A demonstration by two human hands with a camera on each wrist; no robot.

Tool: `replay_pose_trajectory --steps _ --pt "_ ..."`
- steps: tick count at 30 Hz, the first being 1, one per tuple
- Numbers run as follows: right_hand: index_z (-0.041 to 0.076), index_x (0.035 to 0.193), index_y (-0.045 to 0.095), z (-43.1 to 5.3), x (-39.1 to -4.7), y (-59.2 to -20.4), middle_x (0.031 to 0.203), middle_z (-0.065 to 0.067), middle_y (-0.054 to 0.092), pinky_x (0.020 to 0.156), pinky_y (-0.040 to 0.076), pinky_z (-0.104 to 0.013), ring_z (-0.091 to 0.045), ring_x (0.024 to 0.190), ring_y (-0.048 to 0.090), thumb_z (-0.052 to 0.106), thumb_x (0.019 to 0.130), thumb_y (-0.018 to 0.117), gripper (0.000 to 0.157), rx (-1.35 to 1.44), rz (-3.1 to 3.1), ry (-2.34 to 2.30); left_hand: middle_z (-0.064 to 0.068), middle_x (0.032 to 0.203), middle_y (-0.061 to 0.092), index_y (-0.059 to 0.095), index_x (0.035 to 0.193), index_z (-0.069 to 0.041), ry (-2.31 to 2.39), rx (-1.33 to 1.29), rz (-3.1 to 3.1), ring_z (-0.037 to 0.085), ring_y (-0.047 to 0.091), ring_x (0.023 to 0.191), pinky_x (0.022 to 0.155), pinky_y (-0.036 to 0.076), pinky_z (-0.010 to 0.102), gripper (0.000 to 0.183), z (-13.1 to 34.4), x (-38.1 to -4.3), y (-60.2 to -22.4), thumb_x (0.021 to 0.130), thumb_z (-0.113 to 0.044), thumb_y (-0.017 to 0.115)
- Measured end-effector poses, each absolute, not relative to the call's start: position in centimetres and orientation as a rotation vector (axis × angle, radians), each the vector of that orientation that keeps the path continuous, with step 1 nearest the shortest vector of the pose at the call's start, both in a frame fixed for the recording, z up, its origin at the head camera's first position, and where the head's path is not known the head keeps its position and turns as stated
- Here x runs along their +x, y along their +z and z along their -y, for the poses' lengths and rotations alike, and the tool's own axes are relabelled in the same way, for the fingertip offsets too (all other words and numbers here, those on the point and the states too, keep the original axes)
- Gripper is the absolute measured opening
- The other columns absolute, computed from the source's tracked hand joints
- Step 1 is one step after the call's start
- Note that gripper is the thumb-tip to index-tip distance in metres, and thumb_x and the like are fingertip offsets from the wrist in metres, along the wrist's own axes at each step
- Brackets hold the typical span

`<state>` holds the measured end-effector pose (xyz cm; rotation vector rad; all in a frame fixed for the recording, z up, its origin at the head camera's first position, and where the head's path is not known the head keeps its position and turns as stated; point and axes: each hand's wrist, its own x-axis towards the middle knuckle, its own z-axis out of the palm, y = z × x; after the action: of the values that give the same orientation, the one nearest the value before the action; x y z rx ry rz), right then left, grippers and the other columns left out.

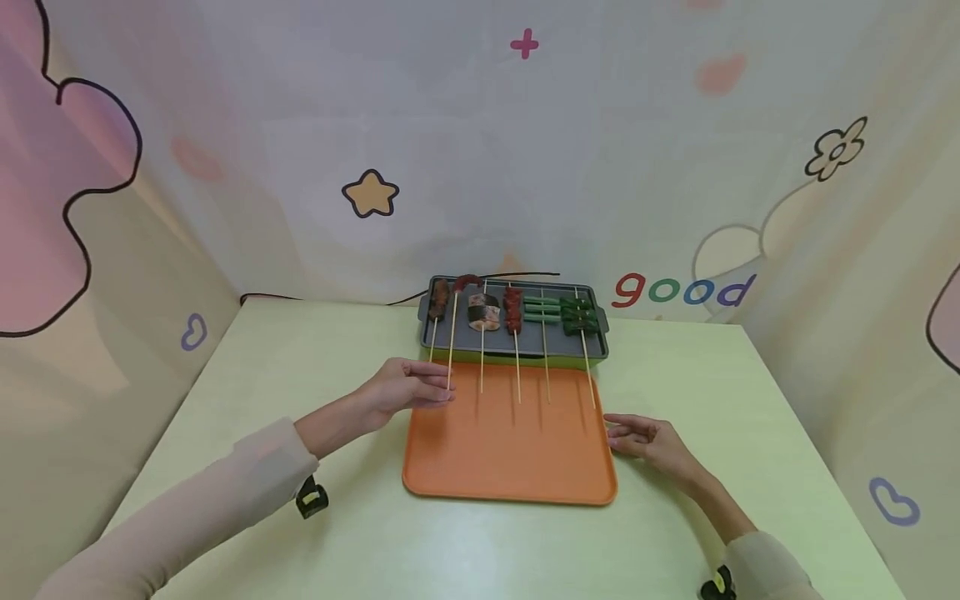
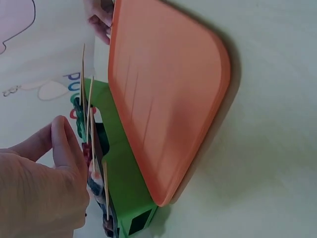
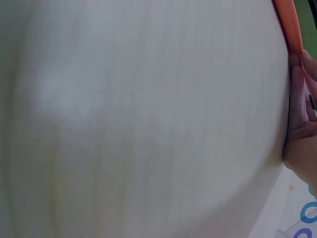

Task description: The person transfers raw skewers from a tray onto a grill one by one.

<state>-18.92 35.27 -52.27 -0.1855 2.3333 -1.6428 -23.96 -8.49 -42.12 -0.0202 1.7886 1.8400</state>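
Observation:
My left hand (image 1: 405,387) pinches the lower end of a wooden skewer (image 1: 453,329) with a curved reddish-brown piece on top. That skewer leans over the grey grill plate of a toy grill (image 1: 495,350). In the left wrist view, the left hand (image 2: 47,183) hides its pinch point. My right hand (image 1: 652,442) holds the right edge of an orange tray (image 1: 510,467); in the right wrist view, its fingers (image 3: 297,94) meet the tray's edge. Beside the held skewer are a brown meat skewer (image 1: 438,300) and a pale roll skewer with a dark band (image 1: 483,312).
Farther right on the grill lie a red skewer (image 1: 513,310), a green stick-vegetable skewer (image 1: 542,310) and a dark green leafy one (image 1: 579,317). Their sticks reach over the tray's far edge. A black cord (image 1: 405,298) runs behind the grill along the printed curtain (image 1: 465,167).

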Motion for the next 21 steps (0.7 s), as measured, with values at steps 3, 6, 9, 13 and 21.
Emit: replay_pose_trajectory --steps 3,6,9,13,21 --pt "-0.011 0.142 0.051 -35.4 -18.8 -52.3 0.106 0.009 0.077 0.077 0.056 -0.018 0.002 0.094 0.072 0.009 0.096 0.069 0.053 -0.183 -2.322 -1.654 0.018 0.114 0.076 0.054 0.140 0.012 1.851 -0.024 -1.771 0.013 0.076 0.086 0.102 0.051 0.045 0.050 8.1 -25.0 -42.4 0.091 0.011 0.065" --pt "-0.013 0.142 0.050 -35.3 -18.7 -52.3 0.107 0.010 0.077 0.077 0.056 -0.017 0.002 0.095 0.072 0.008 0.097 0.068 0.053 -0.225 -2.313 -1.669 0.013 0.106 0.077 0.052 0.141 0.012 1.855 -0.037 -1.771 0.012 0.075 0.083 0.105 0.049 0.047 0.051 7.9 -25.7 -42.5 0.091 0.012 0.064" --pt "-0.015 0.141 0.050 -35.3 -18.7 -52.4 0.106 0.010 0.077 0.078 0.056 -0.017 0.001 0.095 0.072 0.007 0.097 0.068 0.053 -0.246 -2.306 -1.689 0.010 0.101 0.078 0.050 0.143 0.013 1.844 -0.053 -1.780 0.011 0.075 0.081 0.105 0.048 0.046 0.053 7.7 -26.2 -42.7 0.092 0.013 0.063" --pt "-0.014 0.141 0.050 -35.2 -18.7 -52.4 0.107 0.008 0.077 0.077 0.056 -0.016 0.002 0.094 0.072 0.007 0.097 0.068 0.052 -0.242 -2.308 -1.686 0.006 0.095 0.077 0.048 0.143 0.015 1.828 -0.052 -1.794 0.011 0.074 0.079 0.102 0.051 0.043 0.053 7.6 -26.7 -42.8 0.092 0.013 0.062" --pt "-0.013 0.142 0.050 -35.2 -18.6 -52.0 0.114 -0.009 0.076 0.076 0.055 -0.017 0.002 0.094 0.071 0.006 0.097 0.067 0.052 -0.247 -2.315 -1.685 0.015 0.103 0.077 0.051 0.138 0.017 1.770 0.041 -1.929 0.009 0.074 0.078 0.097 0.054 0.044 0.048 7.4 -27.0 -42.9 0.092 0.012 0.064"
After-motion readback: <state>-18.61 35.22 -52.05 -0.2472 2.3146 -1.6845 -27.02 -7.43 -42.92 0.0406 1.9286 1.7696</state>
